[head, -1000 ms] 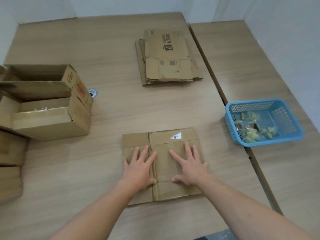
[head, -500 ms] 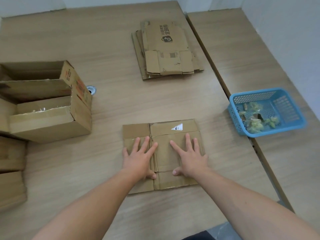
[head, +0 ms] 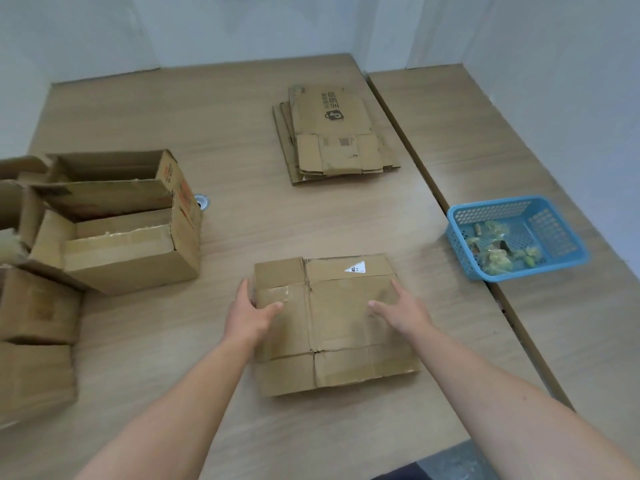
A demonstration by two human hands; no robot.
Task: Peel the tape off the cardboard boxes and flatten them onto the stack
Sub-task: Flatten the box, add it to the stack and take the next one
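View: head camera, looking down on a wooden table (head: 225, 133).
Flattened box (head: 346, 323): lies on the near middle of the table, directly in front of the person. A white triangular label (head: 355, 267) sits near its far edge.
Left hand (head: 247, 313): grips the flattened box at its left edge, with the thumb laid on the top face and the fingers wrapped round the side.
Right hand (head: 407, 311): holds the right edge of the same box, thumb on the top face and fingers along the side. It is slightly blurred.
Stack (head: 332, 133): flattened cartons piled at the far side of the table, well apart from the held box. The top sheet shows a printed logo.
Open boxes (head: 121, 230): cardboard cartons with raised flaps crowd the left side of the table.
Blue basket (head: 554, 233): stands on the adjoining table (head: 519, 150) to the right and contains crumpled yellowish tape scraps (head: 498, 258).
Metal fitting (head: 202, 202): small and round, on the tabletop just beside the open boxes.
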